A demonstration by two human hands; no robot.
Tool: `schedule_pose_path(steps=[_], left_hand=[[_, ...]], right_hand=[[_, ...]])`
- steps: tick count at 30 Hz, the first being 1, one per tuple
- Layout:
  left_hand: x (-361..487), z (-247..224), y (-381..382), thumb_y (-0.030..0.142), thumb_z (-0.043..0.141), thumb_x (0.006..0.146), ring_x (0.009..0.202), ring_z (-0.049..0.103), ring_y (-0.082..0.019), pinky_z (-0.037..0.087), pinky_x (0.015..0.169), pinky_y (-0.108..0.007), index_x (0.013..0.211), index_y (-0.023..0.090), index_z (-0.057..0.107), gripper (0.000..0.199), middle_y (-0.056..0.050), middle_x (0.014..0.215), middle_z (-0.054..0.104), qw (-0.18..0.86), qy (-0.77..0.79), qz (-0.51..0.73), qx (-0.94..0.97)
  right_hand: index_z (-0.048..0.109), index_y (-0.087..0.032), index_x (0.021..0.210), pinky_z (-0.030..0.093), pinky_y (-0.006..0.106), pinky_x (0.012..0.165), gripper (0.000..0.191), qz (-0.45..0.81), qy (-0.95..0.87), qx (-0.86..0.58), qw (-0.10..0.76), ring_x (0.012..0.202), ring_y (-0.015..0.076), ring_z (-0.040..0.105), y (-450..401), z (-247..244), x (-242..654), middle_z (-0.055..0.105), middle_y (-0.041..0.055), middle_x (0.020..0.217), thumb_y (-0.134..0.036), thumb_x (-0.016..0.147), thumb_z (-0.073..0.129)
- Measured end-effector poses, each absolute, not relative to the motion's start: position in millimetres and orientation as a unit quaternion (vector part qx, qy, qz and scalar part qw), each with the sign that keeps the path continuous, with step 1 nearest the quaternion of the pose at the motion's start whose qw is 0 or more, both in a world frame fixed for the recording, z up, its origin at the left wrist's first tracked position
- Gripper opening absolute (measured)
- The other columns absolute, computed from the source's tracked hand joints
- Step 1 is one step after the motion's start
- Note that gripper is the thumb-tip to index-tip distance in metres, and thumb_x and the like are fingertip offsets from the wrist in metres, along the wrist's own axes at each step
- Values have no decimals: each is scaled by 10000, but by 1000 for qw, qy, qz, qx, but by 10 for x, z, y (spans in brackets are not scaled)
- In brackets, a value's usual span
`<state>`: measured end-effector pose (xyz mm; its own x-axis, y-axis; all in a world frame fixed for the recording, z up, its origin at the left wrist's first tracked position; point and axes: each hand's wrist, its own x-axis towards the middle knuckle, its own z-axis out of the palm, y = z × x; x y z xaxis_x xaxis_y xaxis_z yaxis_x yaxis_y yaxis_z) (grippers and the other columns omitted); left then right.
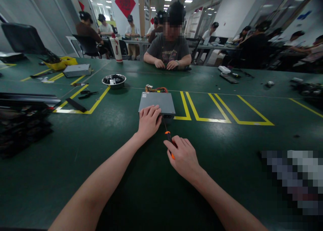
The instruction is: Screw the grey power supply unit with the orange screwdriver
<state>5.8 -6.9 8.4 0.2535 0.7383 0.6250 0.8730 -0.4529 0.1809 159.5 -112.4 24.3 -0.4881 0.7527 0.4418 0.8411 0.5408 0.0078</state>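
A grey metal power supply box (161,101) lies flat on the green table (227,150), with coloured wires (156,89) bunched at its far side. My left hand (148,121) rests palm down on the box's near left corner, fingers spread over its top. My right hand (183,157) is closed around a screwdriver with an orange and black handle (168,135). Its thin shaft points at the near face of the box.
A steel bowl (114,80) with small parts stands to the far left, black tools (87,94) beside it. Yellow tape lines (217,115) mark the table. A person sits across the table. Dark stacked items (22,123) crowd the left edge; another grey box (77,70) lies far left.
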Motion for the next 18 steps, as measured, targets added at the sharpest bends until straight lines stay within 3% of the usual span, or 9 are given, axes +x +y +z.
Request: schedule_pose_path(steps=[7, 18], left_hand=[[47, 96, -69, 265, 444, 863, 1154, 429, -236, 316, 935, -413, 1091, 238, 522, 242, -32, 1236, 541, 109, -510, -327, -788], [50, 78, -69, 268, 444, 866, 1143, 435, -230, 321, 937, -403, 1093, 237, 516, 240, -26, 1228, 547, 112, -506, -334, -787]], right_hand=[[625, -151, 923, 371, 257, 642, 184, -66, -840, -460, 279, 691, 117, 478, -1175, 236, 1771, 530, 37, 793, -164, 788, 500], [622, -140, 908, 375, 254, 632, 169, -58, -822, -477, 306, 674, 111, 475, -1131, 237, 1885, 547, 38, 787, -164, 798, 496]])
